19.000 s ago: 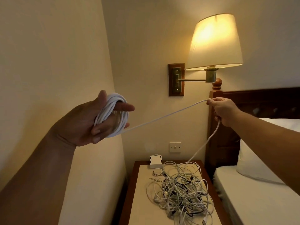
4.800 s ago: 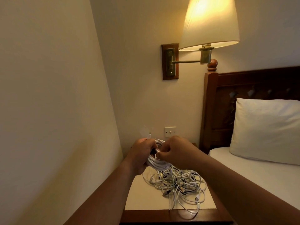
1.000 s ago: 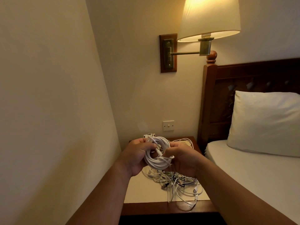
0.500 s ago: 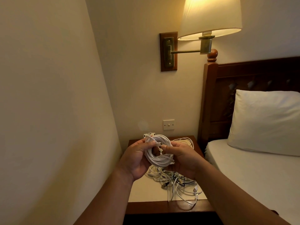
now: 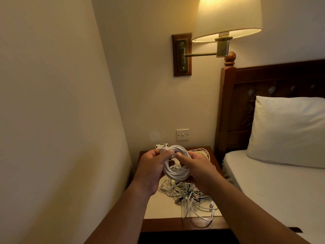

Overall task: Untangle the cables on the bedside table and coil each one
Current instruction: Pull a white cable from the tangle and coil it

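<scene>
bedside table [image 5: 158, 225] under a cable tangle [image 5: 186, 193] — above, left hand [image 5: 151, 171] and right hand [image 5: 200, 171], fingers [image 5: 181, 156] clamped on a white coil [image 5: 175, 174]

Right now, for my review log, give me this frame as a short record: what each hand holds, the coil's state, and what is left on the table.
left hand: grips the left side of the white coil
right hand: holds the coil's right side, thumb at its top
white coil: several loops, held above the table between both hands
tangle: white and dark cables, uncoiled, lying on the bedside table
white box: at the table's back edge
surroundings: lit wall lamp; pillow on the bed
</scene>
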